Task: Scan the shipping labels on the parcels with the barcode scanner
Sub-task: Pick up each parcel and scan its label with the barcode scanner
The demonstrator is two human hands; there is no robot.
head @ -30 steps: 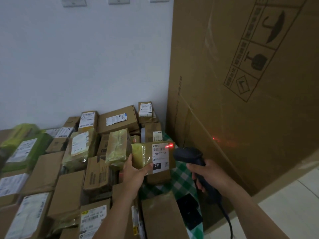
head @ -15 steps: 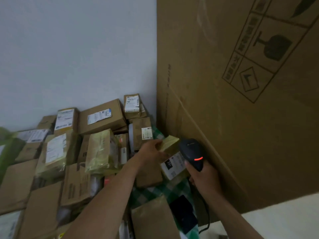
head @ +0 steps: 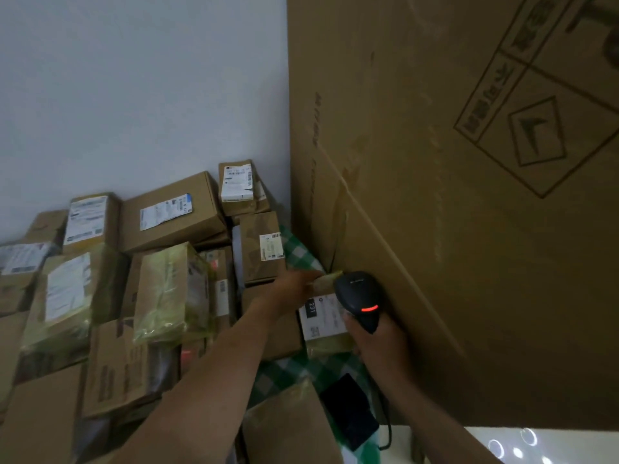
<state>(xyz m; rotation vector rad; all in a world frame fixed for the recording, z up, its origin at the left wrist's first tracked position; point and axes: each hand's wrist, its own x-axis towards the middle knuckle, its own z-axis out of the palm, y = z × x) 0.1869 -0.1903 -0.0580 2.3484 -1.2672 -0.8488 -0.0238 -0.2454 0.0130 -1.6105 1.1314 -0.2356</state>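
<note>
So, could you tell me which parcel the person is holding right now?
The small tape-wrapped parcel with the 231 label: the left hand grips its far end, right beside the scanner. No other parcel is in a hand.

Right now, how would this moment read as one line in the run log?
left hand holds labelled parcel | right hand grips barcode scanner | scanner light red | label faces up | large carton at right
</note>
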